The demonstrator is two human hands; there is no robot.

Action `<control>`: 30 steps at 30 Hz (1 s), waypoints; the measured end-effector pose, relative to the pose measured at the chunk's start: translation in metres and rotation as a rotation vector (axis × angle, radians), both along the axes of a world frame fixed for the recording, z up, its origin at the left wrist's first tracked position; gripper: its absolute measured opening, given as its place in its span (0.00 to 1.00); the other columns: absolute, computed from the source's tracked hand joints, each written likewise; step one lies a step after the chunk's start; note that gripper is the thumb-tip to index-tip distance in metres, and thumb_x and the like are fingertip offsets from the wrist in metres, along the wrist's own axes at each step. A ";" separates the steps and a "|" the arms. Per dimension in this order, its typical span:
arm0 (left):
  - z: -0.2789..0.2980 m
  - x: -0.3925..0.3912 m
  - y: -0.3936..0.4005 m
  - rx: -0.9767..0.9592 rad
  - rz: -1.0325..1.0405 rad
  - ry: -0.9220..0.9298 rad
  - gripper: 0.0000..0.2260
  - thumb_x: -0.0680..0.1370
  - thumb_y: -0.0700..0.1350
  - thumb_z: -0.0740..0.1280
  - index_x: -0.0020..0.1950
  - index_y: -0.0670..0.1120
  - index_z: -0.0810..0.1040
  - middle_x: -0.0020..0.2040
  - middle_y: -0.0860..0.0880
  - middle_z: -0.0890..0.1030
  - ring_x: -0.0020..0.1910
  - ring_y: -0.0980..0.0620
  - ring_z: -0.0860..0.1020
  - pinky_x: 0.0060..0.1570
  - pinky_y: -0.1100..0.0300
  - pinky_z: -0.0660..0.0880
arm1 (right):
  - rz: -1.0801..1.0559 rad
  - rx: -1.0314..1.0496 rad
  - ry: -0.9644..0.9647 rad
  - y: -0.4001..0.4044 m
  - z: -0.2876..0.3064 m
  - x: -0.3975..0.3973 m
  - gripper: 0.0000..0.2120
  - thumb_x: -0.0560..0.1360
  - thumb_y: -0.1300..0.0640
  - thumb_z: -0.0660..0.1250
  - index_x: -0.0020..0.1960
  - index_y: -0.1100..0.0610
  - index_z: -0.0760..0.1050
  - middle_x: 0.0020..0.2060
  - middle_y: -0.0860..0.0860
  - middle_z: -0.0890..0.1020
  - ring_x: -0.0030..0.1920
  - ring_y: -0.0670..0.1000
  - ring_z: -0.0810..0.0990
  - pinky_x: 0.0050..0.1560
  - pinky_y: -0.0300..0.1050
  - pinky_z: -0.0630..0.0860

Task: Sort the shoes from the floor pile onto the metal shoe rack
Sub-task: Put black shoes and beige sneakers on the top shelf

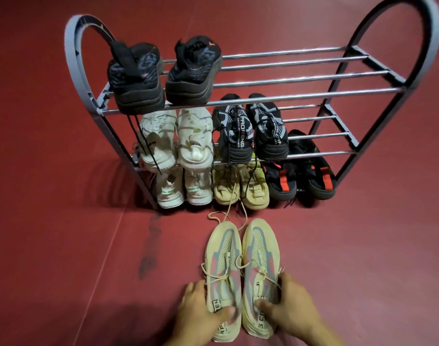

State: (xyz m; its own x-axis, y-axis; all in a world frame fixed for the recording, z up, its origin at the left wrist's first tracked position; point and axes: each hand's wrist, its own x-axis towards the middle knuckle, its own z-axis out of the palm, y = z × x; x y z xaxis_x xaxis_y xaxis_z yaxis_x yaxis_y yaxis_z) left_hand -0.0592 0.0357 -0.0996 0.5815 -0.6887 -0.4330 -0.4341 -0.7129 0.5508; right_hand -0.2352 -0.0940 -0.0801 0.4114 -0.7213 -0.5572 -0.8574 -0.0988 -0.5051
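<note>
Grey tubular metal shoe rack [276,97]: six pairs shelved. Remaining: cream knit sneaker pair [241,265], left hand [201,308] and right hand [291,305] fingers clasping heels.

The left hand [201,308] and the right hand [288,303] are both low and reach forward, palms down, fingers curled in a grip, thumbs turned inward.

Between my hands: cream mesh pair [242,270], grey and pink panels. Metal shoe rack [276,82]: grey arches, chrome bars. Top tier: black pair [163,76], faint grey swirl pattern. Middle tier: white pair [176,138]; black-and-grey patterned pair [251,128], white lettering. Bottom tier: white pair with green tabs [184,187]; beige pair [241,187]; black pair with red straps [301,178]. Floor [63,221]: dark red.
</note>
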 end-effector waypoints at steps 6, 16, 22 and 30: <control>-0.003 0.009 0.005 -0.032 0.116 0.255 0.23 0.53 0.61 0.79 0.43 0.51 0.81 0.40 0.54 0.84 0.37 0.57 0.82 0.43 0.61 0.78 | -0.165 0.110 -0.072 -0.001 0.009 -0.015 0.16 0.61 0.49 0.76 0.44 0.53 0.74 0.38 0.49 0.83 0.41 0.49 0.82 0.46 0.48 0.79; 0.078 -0.020 0.001 -0.198 0.072 0.423 0.09 0.62 0.54 0.73 0.29 0.52 0.76 0.25 0.58 0.73 0.27 0.59 0.71 0.37 0.65 0.67 | -0.520 0.130 -0.389 0.001 0.073 -0.049 0.06 0.67 0.65 0.74 0.37 0.58 0.79 0.29 0.59 0.78 0.31 0.50 0.73 0.36 0.44 0.69; 0.160 -0.027 -0.028 -0.493 0.053 0.268 0.22 0.59 0.58 0.71 0.42 0.42 0.78 0.28 0.54 0.73 0.27 0.56 0.67 0.32 0.58 0.68 | -0.562 -0.195 -0.561 -0.023 0.142 -0.059 0.12 0.72 0.68 0.72 0.42 0.50 0.82 0.30 0.57 0.83 0.26 0.44 0.74 0.27 0.34 0.71; 0.293 0.015 -0.096 -0.704 -0.040 0.120 0.18 0.65 0.57 0.71 0.31 0.42 0.74 0.24 0.56 0.69 0.25 0.55 0.65 0.28 0.59 0.63 | -0.417 -0.544 -0.806 -0.091 0.264 -0.012 0.12 0.66 0.46 0.68 0.47 0.45 0.84 0.40 0.50 0.87 0.43 0.59 0.86 0.47 0.65 0.83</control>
